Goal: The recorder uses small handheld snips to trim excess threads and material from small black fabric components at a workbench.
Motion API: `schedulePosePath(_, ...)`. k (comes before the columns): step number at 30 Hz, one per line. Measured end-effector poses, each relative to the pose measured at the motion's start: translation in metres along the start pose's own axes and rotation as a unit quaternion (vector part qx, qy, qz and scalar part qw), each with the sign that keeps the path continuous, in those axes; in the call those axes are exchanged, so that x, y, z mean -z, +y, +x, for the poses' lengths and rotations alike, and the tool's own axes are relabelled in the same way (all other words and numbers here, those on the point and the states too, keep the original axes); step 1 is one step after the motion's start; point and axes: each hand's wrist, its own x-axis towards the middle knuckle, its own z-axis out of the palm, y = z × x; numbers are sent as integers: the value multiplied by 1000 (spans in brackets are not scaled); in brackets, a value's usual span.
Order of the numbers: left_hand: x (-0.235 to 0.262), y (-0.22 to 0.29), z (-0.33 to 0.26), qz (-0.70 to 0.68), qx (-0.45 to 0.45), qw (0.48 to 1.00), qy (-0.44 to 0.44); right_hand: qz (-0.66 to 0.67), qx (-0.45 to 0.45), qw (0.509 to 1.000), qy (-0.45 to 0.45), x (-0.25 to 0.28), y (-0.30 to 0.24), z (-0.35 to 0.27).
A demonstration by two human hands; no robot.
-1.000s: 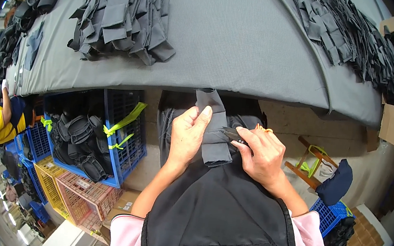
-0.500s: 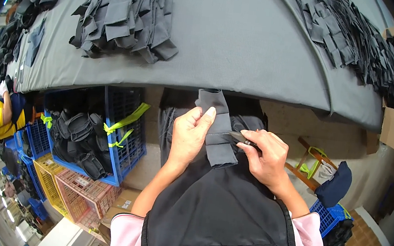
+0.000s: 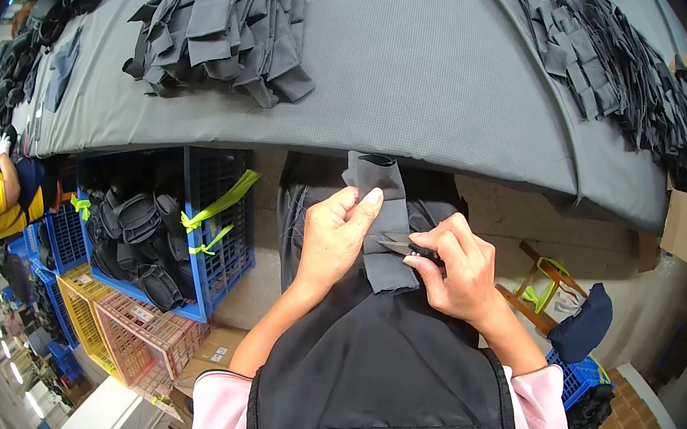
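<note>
One grey fabric strip (image 3: 392, 217) is held over the black apron (image 3: 378, 354), pinched in the left hand (image 3: 331, 237); the right hand (image 3: 463, 266) grips small snips (image 3: 409, 248), blades parted over the strip. I advise keeping the fabric taut and the tips clear of the left thumb. Just beyond, the edge of the tabletop (image 3: 426, 88) limits forward room. Leftward stands a blue crate (image 3: 202, 279) of black goods (image 3: 139, 221); farther up lies a heap of similar strips (image 3: 225, 27).
</note>
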Motion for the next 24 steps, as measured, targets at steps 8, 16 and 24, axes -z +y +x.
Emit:
schedulePosePath(8,0,1,0,-7,9,1000,-11,-13,17,999,34,-7,-2,-3)
schedulePosePath(16,0,-3,-1,-18,16,1000,-15,-46,28,998,42,-4,-7,-5)
schedulePosePath(24,1,-2,-2,-11,20,999,-23,-49,6,999,10,0,-11,-2)
